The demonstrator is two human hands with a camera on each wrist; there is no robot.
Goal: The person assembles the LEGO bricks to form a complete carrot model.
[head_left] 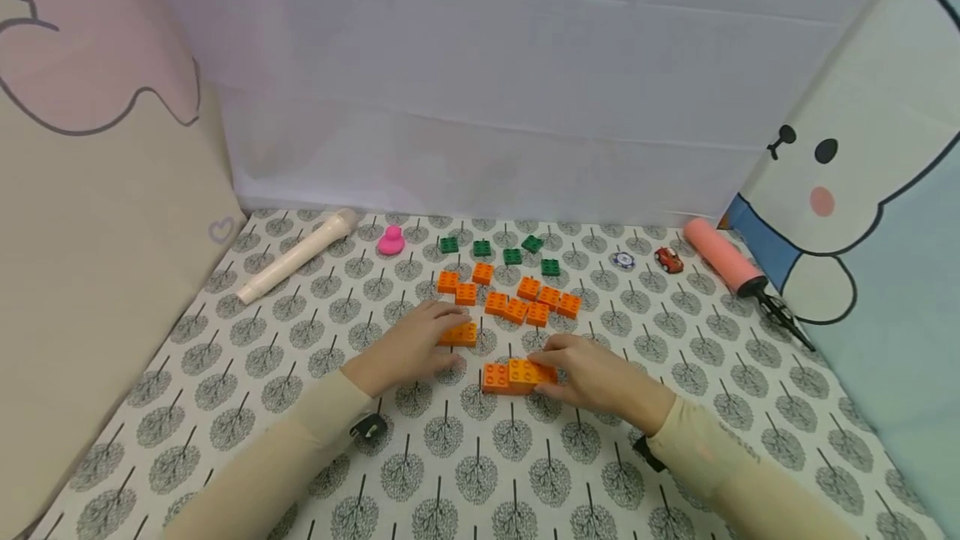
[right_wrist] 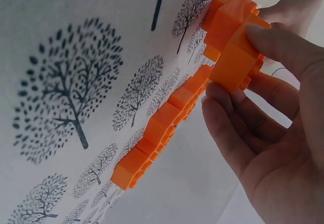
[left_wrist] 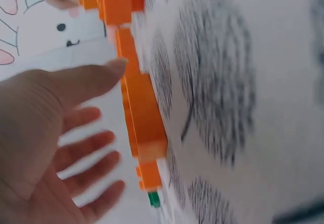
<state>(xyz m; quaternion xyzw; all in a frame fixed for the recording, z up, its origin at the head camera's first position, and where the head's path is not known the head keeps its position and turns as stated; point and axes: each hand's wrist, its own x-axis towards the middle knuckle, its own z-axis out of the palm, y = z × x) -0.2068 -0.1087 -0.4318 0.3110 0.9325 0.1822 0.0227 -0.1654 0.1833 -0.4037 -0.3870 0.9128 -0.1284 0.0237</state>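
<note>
My right hand [head_left: 588, 369] pinches an orange toy building brick [right_wrist: 233, 59] between thumb and fingers. That brick sits against other orange bricks [head_left: 495, 377] in a small joined build on the cloth; exactly how they overlap is partly hidden by the fingers. To the left and slightly farther back, my left hand [head_left: 412, 344] is beside another orange brick [head_left: 463, 334], whose left end its fingers cover in the head view. Seen from the left wrist, the thumb stretches out and the fingers [left_wrist: 93, 158] are spread loosely, holding nothing.
Several loose orange bricks [head_left: 516, 309] lie just beyond my hands, with several green bricks [head_left: 512, 257] behind them. Around these are a pink duck-like toy [head_left: 391, 241], a whitish tube [head_left: 300, 257], a poker-style chip [head_left: 622, 260], a red toy car [head_left: 668, 260] and a pink pump-like cylinder [head_left: 723, 257].
</note>
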